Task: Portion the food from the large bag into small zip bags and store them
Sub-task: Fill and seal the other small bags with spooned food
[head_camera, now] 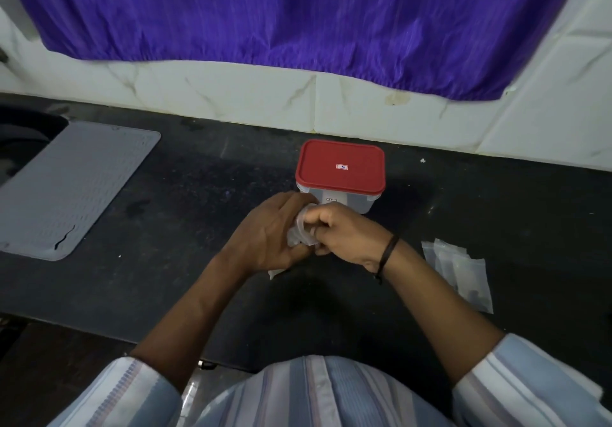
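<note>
Hands meeting above the dark countertop (198, 277), just in front of the container. Left hand (271, 234) curling round a small clear zip bag (299, 233), fingers wrapped behind it, back of the hand facing up. Right hand (344, 233) pinching the bag's upper edge, fingers folded tight onto the plastic, a dark band (387, 256) circling the wrist. Bag crumpling between both hands, a corner poking out below the left palm; contents not discernible. Clear container (344, 199) with a red lid (341, 166) standing closed on the countertop, just behind the knuckles, near the white tiled wall (231, 95). Spare zip bags (460, 272) lying flat and overlapping on the countertop to the right, apart from the right forearm. Grey ribbed mat (73, 188) lying at far left, its near edge torn. Purple cloth (298, 12) hanging over the wall above. Striped sleeves showing at the bottom.
</note>
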Tool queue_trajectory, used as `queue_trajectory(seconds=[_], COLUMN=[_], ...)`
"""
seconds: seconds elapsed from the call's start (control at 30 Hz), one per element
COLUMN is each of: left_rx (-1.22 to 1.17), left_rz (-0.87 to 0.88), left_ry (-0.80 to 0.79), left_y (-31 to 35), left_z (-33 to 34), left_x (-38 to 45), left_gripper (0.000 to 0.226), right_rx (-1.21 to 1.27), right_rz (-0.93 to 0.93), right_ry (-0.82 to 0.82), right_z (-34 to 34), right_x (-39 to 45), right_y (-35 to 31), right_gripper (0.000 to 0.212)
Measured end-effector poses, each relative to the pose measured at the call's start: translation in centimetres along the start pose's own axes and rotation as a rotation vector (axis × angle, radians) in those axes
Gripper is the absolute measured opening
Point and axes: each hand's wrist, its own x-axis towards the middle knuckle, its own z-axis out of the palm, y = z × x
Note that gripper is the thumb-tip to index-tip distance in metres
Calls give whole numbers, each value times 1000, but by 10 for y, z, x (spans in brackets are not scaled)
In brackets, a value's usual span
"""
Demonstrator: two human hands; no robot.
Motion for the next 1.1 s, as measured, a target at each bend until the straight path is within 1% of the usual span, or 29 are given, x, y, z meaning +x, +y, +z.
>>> queue_trajectory(seconds=[0.1,0.13,0.2,0.27,0.33,0.43,0.47,0.5,0.53,0.57,0.6,0.63,0.67,0.7,0.73,0.8,0.87,0.9,0.93,0.97,1.03,1.1], left_rx=[-18,-20,-33,-55,-59,-48,-48,-57,-80,-109,-132,-146,-168,-202,-252,-378,-567,-690,-806,-903,-982,-975], left_rz=[-34,-40,-50,-58,-63,-73,-89,-117,-166,-230,-306,-401,-523,-657,-796,-1035,-1191,-1255,-1305,-1341,-1393,-1407], left_ry=[34,43,68,92,106,99,107,127,160,206,271,340,390,413,405,359,342,356,374,387,374,325], left_y=[-6,-7,-7,-9,-10,-13,-14,-17,-20,-24,-28,-31,-33,-35,-41,-52,-56,-55,-54,-52,-51,-51], left_z=[1,0,-1,-2,-3,-1,-1,-1,-3,-5,-8,-11,-13,-14,-12,-7,-3,-2,0,3,11,20], left_x=[-6,-7,-9,-10,-12,-15,-17,-18,-19,-21,-22,-23,-24,-25,-27,-32,-33,-32,-31,-30,-29,-29], left_gripper=[57,57,57,53,45,37,36,34,31,28,26,26,27,28,30,38,42,36,28,20,13,19], right_rx=[-93,-126,-234,-276,-247,-205,-129,-20,76,109,56,-53,-172,-269,-326,-379,-468,-541,-602,-632,-625,-609], right_rz=[-23,-24,-20,-7,29,13,-17,-45,-74,-107,-137,-135,-104,-61,-21,-7,-27,-38,-65,-113,-236,-298], right_ry=[42,60,88,127,113,-5,-22,2,71,178,288,373,420,415,362,205,62,23,19,50,159,272], right_z=[0,1,6,10,13,15,15,14,12,9,6,5,4,5,7,14,22,26,30,34,41,44], right_x=[9,11,15,17,20,19,19,18,17,16,16,16,15,14,13,10,10,11,13,17,22,24], right_y=[-6,-7,-8,-9,-7,-3,-1,2,5,10,16,25,33,43,53,70,81,84,87,90,94,96], right_gripper=[17,17,24,30,29,23,23,20,17,18,21,24,29,38,50,69,79,78,73,62,37,25])
